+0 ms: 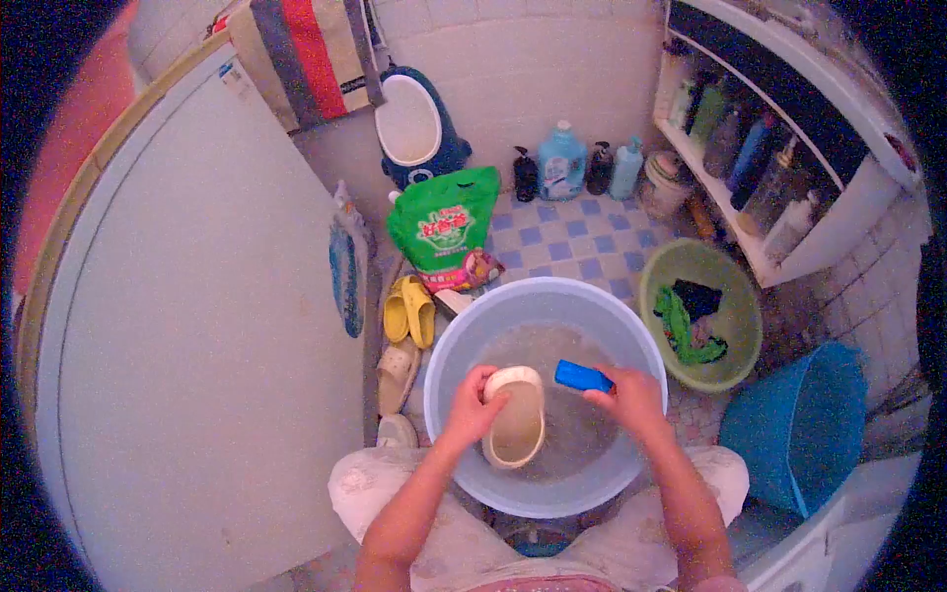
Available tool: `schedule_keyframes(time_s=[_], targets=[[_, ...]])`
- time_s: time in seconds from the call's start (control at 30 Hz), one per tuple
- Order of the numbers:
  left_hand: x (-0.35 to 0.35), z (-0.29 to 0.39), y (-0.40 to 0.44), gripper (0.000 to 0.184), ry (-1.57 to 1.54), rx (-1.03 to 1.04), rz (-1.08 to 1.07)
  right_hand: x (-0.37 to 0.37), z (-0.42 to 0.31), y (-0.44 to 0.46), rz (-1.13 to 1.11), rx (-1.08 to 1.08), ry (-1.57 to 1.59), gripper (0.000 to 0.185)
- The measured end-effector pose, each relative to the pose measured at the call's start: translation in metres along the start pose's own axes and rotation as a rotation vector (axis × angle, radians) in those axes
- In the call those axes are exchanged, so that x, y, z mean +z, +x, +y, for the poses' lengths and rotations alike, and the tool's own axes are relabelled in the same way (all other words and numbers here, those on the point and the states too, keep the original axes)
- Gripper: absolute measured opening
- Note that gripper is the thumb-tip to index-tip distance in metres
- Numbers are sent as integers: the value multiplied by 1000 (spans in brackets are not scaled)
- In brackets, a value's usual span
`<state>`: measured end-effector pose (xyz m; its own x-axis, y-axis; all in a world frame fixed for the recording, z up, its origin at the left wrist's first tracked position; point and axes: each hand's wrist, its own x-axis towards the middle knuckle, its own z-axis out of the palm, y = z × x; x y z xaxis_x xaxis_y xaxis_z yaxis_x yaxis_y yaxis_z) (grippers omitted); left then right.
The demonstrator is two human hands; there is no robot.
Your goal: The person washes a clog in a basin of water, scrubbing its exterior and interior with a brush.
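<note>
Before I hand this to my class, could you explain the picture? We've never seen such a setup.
There is no machine: a person works with bare hands, filmed by one camera on the head, looking forward and down. The left hand holds a cream shoe-like item over a pale basin; the right hand holds a small blue object, perhaps a brush. The basin seems to contain cloudy water. Around it are yellow clogs, a green bag and a light green tub with cloth inside.

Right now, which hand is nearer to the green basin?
Right. The right hand is over the right side of the tub, with the green basin beyond it; the left hand is toward the tub's left side, farther away.
</note>
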<state>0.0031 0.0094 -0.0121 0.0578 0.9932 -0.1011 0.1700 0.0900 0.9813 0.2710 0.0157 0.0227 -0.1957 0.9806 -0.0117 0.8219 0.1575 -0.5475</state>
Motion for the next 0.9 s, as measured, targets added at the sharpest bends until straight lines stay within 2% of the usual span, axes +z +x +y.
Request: schedule_keyframes(time_s=[0.1, 0.17, 0.2, 0.27, 0.3, 0.37, 0.4, 0.47, 0.57, 0.67, 0.83, 0.9], targets=[[1, 9, -2, 40, 75, 4, 18, 13, 18, 4, -16, 42, -157, 51], [-2, 5, -1, 40, 42, 17, 6, 19, 18, 4, -86, 189, -314, 52], [-2, 4, -1, 41, 9, 31, -5, 33, 25, 3, -87, 188, -313, 52], [1, 3, -1, 41, 7, 42, -5, 63, 45, -3, -213, 256, -530, 41], [2, 3, 0, 42, 2, 50, -9, 62, 41, -5, -210, 254, -532, 41], [0, 0, 0, 42, 38, 24, -6, 59, 32, -9, -401, 166, -361, 38], [-2, -1, -2, 42, 76, -11, -8, 55, 23, -10, -403, 162, -365, 38], [-2, 4, -5, 41, 53, -5, -11, 38, 4, -12, -84, 50, -91, 44], [-1, 16, -7, 41, 41, 2, -39, -2, -27, -5, -37, 79, 70, 40], [3, 13, -8, 40, 51, 12, -51, -1, -26, -6, 55, -8, 34, 42], [11, 18, -9, 38, 88, 22, -80, -1, -27, -3, 53, 20, 14, 46], [22, 17, -10, 35, -12, -9, -125, -1, -28, -1, 63, 12, 18, 46]])
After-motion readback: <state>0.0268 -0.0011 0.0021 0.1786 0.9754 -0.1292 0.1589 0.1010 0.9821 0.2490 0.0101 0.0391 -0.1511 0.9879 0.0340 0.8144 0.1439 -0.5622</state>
